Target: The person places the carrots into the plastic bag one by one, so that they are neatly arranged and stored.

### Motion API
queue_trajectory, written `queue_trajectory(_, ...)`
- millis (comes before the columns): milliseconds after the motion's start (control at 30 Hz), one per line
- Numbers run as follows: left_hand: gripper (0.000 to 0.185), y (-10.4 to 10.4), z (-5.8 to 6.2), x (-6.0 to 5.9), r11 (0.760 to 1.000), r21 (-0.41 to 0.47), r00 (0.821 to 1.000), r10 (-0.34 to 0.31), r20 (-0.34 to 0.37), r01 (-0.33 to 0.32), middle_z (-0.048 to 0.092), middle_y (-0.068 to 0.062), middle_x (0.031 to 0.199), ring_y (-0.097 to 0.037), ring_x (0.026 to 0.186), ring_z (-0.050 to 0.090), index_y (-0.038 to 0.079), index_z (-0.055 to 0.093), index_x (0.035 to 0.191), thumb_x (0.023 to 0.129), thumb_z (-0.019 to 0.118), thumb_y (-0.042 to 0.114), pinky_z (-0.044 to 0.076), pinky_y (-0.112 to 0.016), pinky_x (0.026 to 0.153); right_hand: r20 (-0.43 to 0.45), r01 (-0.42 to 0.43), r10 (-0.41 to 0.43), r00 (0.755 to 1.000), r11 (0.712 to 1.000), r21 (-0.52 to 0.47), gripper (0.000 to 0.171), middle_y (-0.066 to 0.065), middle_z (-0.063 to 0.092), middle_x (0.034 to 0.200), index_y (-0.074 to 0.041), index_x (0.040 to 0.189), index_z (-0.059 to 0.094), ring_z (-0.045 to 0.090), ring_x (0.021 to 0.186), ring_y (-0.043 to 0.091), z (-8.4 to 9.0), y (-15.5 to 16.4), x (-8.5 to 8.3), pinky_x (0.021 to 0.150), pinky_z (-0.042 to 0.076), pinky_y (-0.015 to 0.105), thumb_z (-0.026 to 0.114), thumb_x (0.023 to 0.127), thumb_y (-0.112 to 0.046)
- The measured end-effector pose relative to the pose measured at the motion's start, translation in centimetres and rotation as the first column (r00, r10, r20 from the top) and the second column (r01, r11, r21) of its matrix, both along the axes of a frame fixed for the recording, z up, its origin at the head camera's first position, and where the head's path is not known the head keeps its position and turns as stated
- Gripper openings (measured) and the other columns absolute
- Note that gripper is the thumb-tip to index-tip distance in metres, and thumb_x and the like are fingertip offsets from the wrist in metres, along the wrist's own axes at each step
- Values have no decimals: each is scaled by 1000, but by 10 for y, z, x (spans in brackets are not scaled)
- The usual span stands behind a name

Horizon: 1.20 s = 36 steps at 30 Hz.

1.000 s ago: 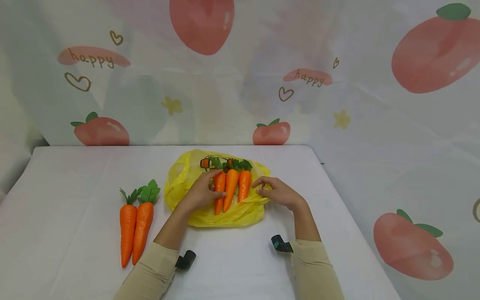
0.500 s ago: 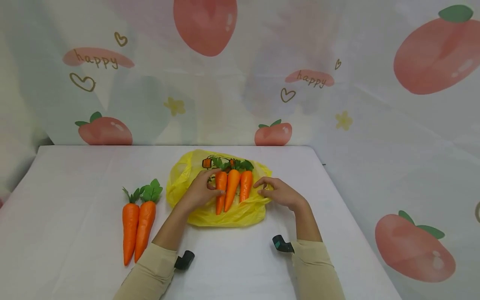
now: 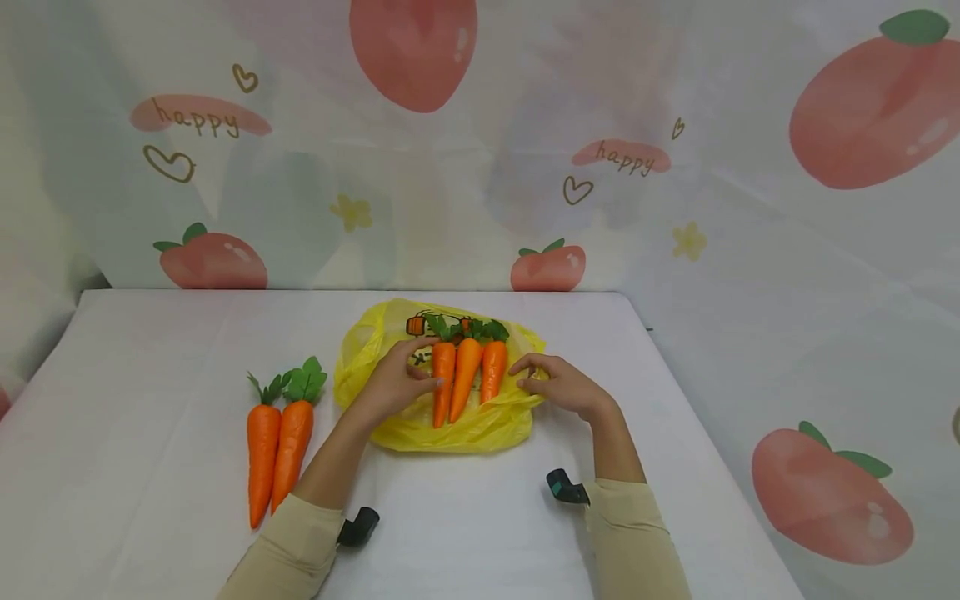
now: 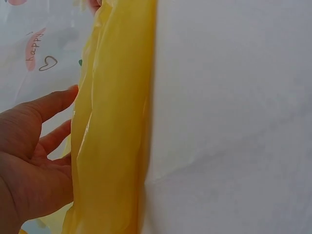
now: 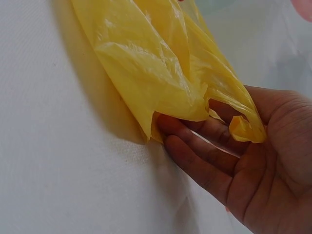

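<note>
Three toy carrots [image 3: 467, 367] with green leafy tops lie side by side on a crumpled yellow plastic bag [image 3: 480, 433]. A fold of the bag covers the tip of the rightmost one. My left hand [image 3: 393, 383] is at the left side of this group, thumb and fingers spread loosely beside the leftmost carrot [image 3: 442, 375]. In the left wrist view, the bag [image 4: 109, 122] hides what lies beyond the thumb tip. At the bag's right side my right hand [image 3: 566, 387] holds its edge, with a handle loop [image 5: 243, 129] lying between thumb and fingers.
Two more toy carrots [image 3: 262, 462] lie together to the left, near the left forearm. All rests on a white-covered table [image 3: 465, 525]. A printed fabric backdrop [image 3: 450, 192] rises behind the table's far edge.
My left hand has drawn slightly left, away from the leftmost carrot. The right hand stays at the bag's edge. The head view has shifted slightly.
</note>
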<state>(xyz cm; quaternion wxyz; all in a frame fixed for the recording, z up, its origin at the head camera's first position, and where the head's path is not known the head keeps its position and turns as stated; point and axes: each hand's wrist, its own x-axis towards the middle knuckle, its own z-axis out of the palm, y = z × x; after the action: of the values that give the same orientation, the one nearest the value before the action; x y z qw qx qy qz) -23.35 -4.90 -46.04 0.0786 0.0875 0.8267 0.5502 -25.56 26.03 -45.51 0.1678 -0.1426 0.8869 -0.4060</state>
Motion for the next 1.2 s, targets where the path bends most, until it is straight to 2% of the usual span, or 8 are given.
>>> queue_trajectory(167,67,-5,0,4,1000,17,1000,3,10,-3,42,-12,153,-29,106,62,18,53,152,92,81,10,57,-36,79,1,3,-3,1000,1000,1,20,10,57,107,-10,121,70,50,104,30,0,1,1,84,46,40,61,105,-17)
queue_trajectory(533,62,-7,1,15,1000,-13,1000,-12,2,12,47,-11,151,-26,107,61,15,56,149,92,80,9,57,-34,76,4,12,-12,1000,1000,-6,21,11,56,107,-9,121,69,50,103,29,-3,3,1,82,46,39,62,105,-20)
queue_trajectory(867,57,-11,8,29,999,-32,999,-32,-25,31,51,-14,148,-29,115,62,15,59,146,93,79,10,58,-34,79,-11,5,-5,1000,1000,4,20,10,57,105,-10,121,70,51,102,30,-2,0,0,82,47,39,61,105,-19)
queue_trajectory(1200,57,-23,16,37,995,-95,998,-41,-49,36,50,-8,150,-30,119,61,17,59,147,93,79,12,58,-37,81,-7,10,-10,1000,1000,-8,22,10,57,107,-8,122,69,51,102,29,-1,1,1,82,47,39,62,105,-19)
